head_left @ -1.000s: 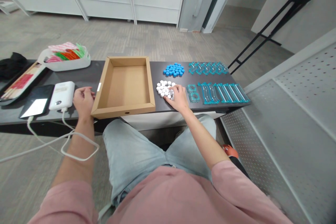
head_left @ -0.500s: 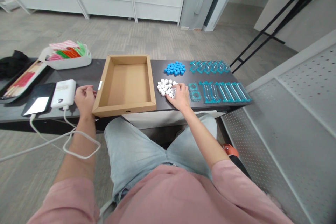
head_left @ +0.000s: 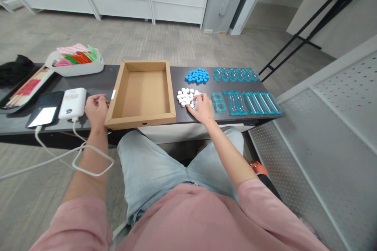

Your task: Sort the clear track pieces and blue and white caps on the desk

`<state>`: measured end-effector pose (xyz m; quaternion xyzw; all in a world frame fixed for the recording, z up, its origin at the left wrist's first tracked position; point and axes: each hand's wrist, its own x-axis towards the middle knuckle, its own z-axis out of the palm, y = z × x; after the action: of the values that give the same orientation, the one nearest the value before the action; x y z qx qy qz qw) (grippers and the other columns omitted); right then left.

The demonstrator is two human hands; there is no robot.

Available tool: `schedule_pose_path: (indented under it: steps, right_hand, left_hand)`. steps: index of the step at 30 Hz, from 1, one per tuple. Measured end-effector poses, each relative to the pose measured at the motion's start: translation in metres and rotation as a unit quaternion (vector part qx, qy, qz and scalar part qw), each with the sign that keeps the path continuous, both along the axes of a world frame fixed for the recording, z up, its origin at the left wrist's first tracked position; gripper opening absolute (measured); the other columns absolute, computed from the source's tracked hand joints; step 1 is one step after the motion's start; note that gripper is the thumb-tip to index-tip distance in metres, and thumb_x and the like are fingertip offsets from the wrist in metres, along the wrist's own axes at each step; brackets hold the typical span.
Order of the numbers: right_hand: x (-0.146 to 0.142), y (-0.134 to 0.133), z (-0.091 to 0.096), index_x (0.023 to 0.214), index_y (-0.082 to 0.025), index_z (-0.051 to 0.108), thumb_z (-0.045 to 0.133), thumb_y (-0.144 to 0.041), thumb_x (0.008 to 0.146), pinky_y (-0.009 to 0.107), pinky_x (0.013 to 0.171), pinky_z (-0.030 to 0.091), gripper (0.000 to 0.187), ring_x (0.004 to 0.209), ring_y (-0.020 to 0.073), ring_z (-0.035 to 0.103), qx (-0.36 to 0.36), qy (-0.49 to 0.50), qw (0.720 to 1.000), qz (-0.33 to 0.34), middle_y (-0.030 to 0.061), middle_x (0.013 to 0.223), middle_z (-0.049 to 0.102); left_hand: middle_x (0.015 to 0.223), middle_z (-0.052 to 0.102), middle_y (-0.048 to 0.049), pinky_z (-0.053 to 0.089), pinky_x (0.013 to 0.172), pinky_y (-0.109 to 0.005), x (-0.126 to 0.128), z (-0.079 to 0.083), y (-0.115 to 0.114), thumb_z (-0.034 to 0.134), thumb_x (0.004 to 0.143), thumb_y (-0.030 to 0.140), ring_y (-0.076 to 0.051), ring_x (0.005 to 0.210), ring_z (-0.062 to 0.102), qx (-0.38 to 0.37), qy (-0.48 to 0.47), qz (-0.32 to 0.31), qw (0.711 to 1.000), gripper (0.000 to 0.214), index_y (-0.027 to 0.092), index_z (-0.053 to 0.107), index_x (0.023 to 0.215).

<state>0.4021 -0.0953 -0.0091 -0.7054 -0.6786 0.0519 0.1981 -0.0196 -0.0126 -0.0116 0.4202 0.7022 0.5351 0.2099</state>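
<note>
My right hand (head_left: 202, 109) rests at the right side of a pile of small white hexagonal pieces (head_left: 185, 97). Its thumb and fingers are apart, curved around the pieces at that edge; some are hidden under the hand. Just behind lies a pile of similar blue pieces (head_left: 197, 76). My left hand (head_left: 96, 109) lies on the tabletop with its fingers curled in and nothing visible in them. It is between a white power bank (head_left: 72, 104) and an open cardboard box (head_left: 141, 119), close to the box's left wall.
Clear plastic parts with teal edges lie to the right: square ones (head_left: 218, 107), long ones (head_left: 262, 103) and curved ones (head_left: 235, 74). Left are a phone (head_left: 45, 108), a white basket (head_left: 78, 71) of colourful strips and a dark tray (head_left: 8, 109). A white cable (head_left: 97, 150) loops over my left forearm.
The view has shifted very slightly. Both hands stay where they were, and the piles and the box look the same.
</note>
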Motion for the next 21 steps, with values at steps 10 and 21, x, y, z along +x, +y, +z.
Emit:
schedule_pose_path:
  steps: [10, 21]
  right_hand:
    - [0.0002, 0.0022, -0.0015, 0.137, -0.029, 0.077, 0.061, -0.053, 0.110, 0.055, 0.113, 0.048, 0.039, 0.135, 0.0452, 0.060, -0.025, -0.022, 0.999, 0.028, 0.0215, 0.146, 0.071]
    - [-0.0022, 0.0028, 0.0030, 0.130, -0.023, 0.076, 0.062, -0.042, 0.112, 0.051, 0.109, 0.051, 0.030, 0.131, 0.0404, 0.060, -0.020, -0.061, 0.997, 0.042, 0.0194, 0.139, 0.076]
  left_hand:
    - [0.080, 0.064, 0.0004, 0.046, 0.065, -0.022, -0.0025, -0.0033, -0.0006, 0.060, 0.100, 0.013, -0.013, 0.069, 0.061, 0.009, 0.007, -0.007, 1.000, 0.008, 0.018, 0.066, 0.099]
    - [0.080, 0.065, 0.0003, 0.047, 0.068, -0.023, -0.0016, -0.0011, -0.0031, 0.061, 0.100, 0.013, -0.014, 0.070, 0.062, 0.006, 0.016, -0.008, 1.000, 0.008, 0.018, 0.067, 0.097]
